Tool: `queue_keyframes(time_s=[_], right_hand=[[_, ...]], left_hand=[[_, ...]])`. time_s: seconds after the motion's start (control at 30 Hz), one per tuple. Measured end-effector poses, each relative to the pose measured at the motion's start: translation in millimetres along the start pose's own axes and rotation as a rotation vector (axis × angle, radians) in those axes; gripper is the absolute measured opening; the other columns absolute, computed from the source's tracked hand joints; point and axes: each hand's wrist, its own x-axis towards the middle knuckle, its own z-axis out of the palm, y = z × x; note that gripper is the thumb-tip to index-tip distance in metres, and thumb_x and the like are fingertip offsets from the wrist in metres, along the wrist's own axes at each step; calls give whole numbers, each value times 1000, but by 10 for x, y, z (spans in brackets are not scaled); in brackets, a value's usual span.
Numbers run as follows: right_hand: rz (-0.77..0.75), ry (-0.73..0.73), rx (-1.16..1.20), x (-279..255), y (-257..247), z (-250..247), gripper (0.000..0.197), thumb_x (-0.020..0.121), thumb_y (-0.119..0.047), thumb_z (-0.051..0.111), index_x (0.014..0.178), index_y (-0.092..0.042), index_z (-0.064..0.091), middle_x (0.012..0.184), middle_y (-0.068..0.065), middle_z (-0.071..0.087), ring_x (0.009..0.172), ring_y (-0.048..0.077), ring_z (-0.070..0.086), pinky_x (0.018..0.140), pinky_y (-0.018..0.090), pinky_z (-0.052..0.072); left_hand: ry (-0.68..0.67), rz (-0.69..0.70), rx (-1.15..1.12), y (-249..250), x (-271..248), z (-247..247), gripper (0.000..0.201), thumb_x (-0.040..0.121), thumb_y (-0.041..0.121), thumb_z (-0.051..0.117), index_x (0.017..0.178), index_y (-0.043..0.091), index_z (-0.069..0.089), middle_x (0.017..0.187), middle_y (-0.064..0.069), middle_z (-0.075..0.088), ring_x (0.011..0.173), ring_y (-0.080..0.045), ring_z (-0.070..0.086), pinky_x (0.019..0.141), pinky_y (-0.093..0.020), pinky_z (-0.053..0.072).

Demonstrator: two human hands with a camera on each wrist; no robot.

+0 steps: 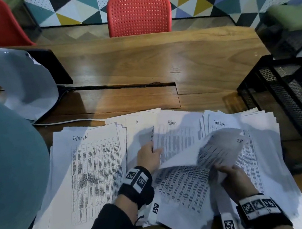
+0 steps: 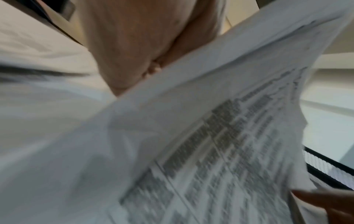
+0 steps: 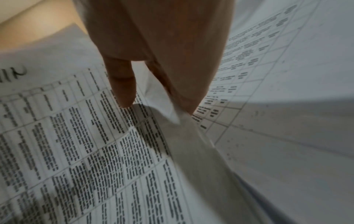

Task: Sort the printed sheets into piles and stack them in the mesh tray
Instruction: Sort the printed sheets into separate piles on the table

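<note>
Printed sheets cover the near half of the wooden table (image 1: 158,59). A pile headed "Admit" (image 1: 96,170) lies at the left and one headed "Task List" (image 1: 256,150) at the right. My left hand (image 1: 150,158) pinches the left edge of a lifted sheet (image 1: 177,145) in the middle. The left wrist view shows that sheet (image 2: 191,136) blurred, slanting across the palm. My right hand (image 1: 230,173) grips the near corner of a curled sheet marked 25 (image 1: 222,147); its fingers (image 3: 122,91) pinch the paper (image 3: 168,112). The black mesh tray (image 1: 284,99) stands at the right.
A red chair (image 1: 139,13) faces me across the table. A dark screen (image 1: 52,64) with a white sheet (image 1: 21,80) draped over it stands at the back left, beside a cable slot (image 1: 123,88). A teal rounded shape (image 1: 7,163) fills the left edge.
</note>
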Motion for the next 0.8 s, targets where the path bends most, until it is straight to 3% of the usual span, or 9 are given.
queue_keyframes(time_s=[0.13,0.2,0.3,0.37,0.47,0.53,0.6,0.7,0.8], right_hand=[[-84,-95,58,89,4,0,16,79,14,48,83,10,63,80,25,64,72,33,65,64,33,59],[-110,-102,-2,128,-10,60,22,78,17,46,75,9,66,78,25,64,71,34,62,65,35,57],[-130,-144,-85,155,-91,213,16,82,16,47,83,11,62,77,16,72,74,29,67,61,27,58],[-146,-166,-150,178,-125,303,14,79,6,61,92,12,62,87,18,73,88,35,66,67,31,58],[-145,-176,-208,205,-154,393,40,68,-6,73,102,11,61,100,23,71,100,41,64,87,46,52],[-161,-164,-178,223,-157,403,46,67,-2,72,110,5,58,102,22,70,98,40,66,89,50,51],[-173,-150,-147,212,-169,408,50,71,5,70,117,-3,52,99,22,70,90,38,67,78,49,53],[-165,-202,-104,199,-160,355,55,69,4,71,120,-6,55,107,21,69,98,37,66,82,48,52],[-184,-234,-82,167,-117,327,61,57,-13,84,113,-3,64,110,17,71,101,34,65,91,47,49]], left_hand=[[-10,133,-240,-34,-125,-414,34,96,9,58,128,5,52,105,-12,66,95,-31,67,85,-43,57],[-44,135,-359,-41,-208,-640,30,89,0,64,117,8,58,99,-12,68,90,-22,69,87,-42,58],[-121,98,-442,-66,-260,-813,35,82,-5,70,113,6,60,110,-14,73,104,-24,71,93,-44,56],[-157,59,-461,-105,-278,-835,33,81,0,74,112,1,62,109,-16,74,102,-27,72,89,-44,57],[-127,95,-463,-216,-238,-793,32,81,11,76,107,-5,68,102,-21,75,92,-31,71,73,-40,59],[-71,106,-489,-256,-208,-747,36,85,26,73,109,0,71,106,-12,76,99,-25,72,83,-37,57],[-29,82,-533,-233,-213,-706,39,94,35,61,112,2,71,109,-3,76,104,-11,70,90,-26,52],[90,87,-506,-219,-231,-638,33,100,31,53,101,6,74,77,11,74,66,8,66,71,-12,50],[190,64,-529,-260,-236,-577,37,98,32,58,64,18,58,48,16,50,45,-3,45,53,-16,42]])
